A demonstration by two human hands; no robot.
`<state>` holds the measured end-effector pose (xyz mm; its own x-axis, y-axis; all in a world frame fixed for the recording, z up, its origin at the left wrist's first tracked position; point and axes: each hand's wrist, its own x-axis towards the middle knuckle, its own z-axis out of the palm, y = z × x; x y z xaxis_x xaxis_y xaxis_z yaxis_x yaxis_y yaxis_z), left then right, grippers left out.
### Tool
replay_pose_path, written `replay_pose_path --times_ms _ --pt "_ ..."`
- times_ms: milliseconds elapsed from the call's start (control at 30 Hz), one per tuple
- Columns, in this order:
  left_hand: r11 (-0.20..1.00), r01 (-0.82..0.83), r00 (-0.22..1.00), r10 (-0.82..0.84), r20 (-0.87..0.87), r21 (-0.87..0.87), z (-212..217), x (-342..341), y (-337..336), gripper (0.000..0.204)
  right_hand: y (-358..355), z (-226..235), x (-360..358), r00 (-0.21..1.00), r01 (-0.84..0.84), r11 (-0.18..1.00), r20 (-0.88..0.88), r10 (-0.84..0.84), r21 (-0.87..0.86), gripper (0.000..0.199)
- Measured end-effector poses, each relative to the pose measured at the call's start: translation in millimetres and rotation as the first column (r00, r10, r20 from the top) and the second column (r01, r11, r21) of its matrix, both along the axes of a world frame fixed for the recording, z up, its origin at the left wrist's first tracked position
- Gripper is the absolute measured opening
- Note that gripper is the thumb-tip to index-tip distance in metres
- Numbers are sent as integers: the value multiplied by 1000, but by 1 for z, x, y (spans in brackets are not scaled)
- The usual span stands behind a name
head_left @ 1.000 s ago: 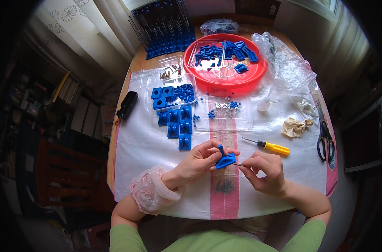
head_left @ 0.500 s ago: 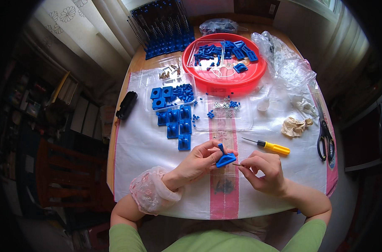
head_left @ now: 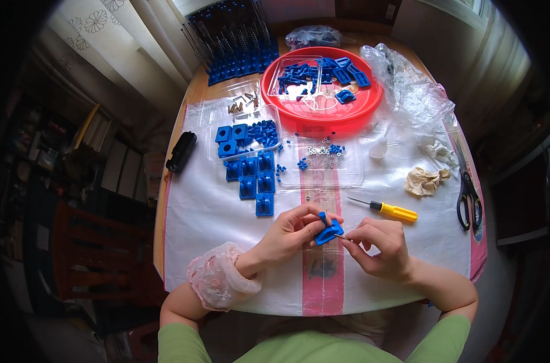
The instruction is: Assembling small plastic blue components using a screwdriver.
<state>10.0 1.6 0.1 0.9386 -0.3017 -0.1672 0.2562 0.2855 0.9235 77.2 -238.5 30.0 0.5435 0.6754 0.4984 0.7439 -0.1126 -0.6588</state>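
My left hand (head_left: 290, 235) grips a blue plastic part (head_left: 329, 233), which has a flat base and a short upright post, between thumb and fingers. Against its right side, my right hand (head_left: 380, 249) pinches a thin brass-coloured pin (head_left: 341, 237). The pin's tip touches the part or enters it; I cannot tell which. Just beyond my right hand lies a yellow-handled screwdriver (head_left: 396, 212). Several finished-looking blue blocks (head_left: 264, 204) stand in a cluster beyond my left hand.
A clear tray (head_left: 279, 142) holds blue pieces; brass pins (head_left: 235, 108) lie behind it. Small white rings (head_left: 317, 151) sit on a clear lid. Farther back is a red basin (head_left: 371, 115) of blue parts. Scissors (head_left: 465, 202) and crumpled paper (head_left: 426, 180) lie right, a black case (head_left: 182, 151) left.
My left hand has shifted slightly right and tilted the blue part, bringing its side against the pin. My right hand stays almost where it was.
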Motion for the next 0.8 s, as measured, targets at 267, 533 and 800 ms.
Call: replay_pose_path --times_ms 267,533,800 --pt "999 -39 994 34 105 39 -3 -1 -7 11 2 -2 -1 1000 -12 1000 17 12 -28 14" --pt "995 -50 995 43 87 83 0 -4 -10 13 4 -4 -2 999 -10 1000 47 11 -21 15" --pt "993 -37 975 12 223 109 -9 -3 -10 16 2 -9 -6 999 3 992 34 1 -129 13"
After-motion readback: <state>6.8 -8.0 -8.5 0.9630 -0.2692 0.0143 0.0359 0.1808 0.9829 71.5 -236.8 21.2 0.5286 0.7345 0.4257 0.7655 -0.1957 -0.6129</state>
